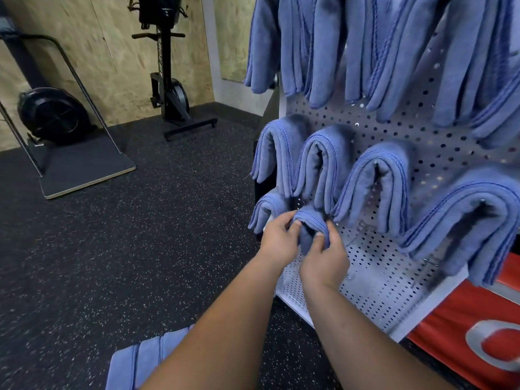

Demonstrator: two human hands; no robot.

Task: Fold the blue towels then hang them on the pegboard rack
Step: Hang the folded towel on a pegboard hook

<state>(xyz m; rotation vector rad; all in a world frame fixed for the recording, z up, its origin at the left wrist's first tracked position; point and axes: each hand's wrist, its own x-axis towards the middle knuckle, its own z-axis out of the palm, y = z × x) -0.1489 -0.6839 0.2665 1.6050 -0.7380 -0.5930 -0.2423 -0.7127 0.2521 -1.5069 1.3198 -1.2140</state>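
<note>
- The black speckled rubber floor [126,249] fills the left of the room; a black fan bike [53,116] and an upright black machine [168,80] stand well back against the plywood wall.
- The white perforated metal pegboard rack [380,277] leans at the right; nearly every peg already carries a folded blue towel draped in an arch, in an upper row [351,52] and a middle row [374,187]; a red banner with a grey letter [478,325] lies below the rack.
- A flat pile of blue towels [140,361] waits on the floor by the person's feet, so I'd judge the job well along but unfinished.
- The small folded blue towel being hung [311,229] sits in the lowest row, just beside another hung towel [267,212] on its left.
- The left hand [278,239] pinches the towel's left fall; the right hand [323,261] grips its right fall, thumb on the front.
- The peg under it is hidden by cloth; I cannot tell whether the towel is seated.
- What could go wrong: if the fold sits off-centre on the peg, the heavier side would likely drag it off once let go; a tug to even it could splay the layers; the left knuckles are close enough to knock the neighbouring towel loose.
</note>
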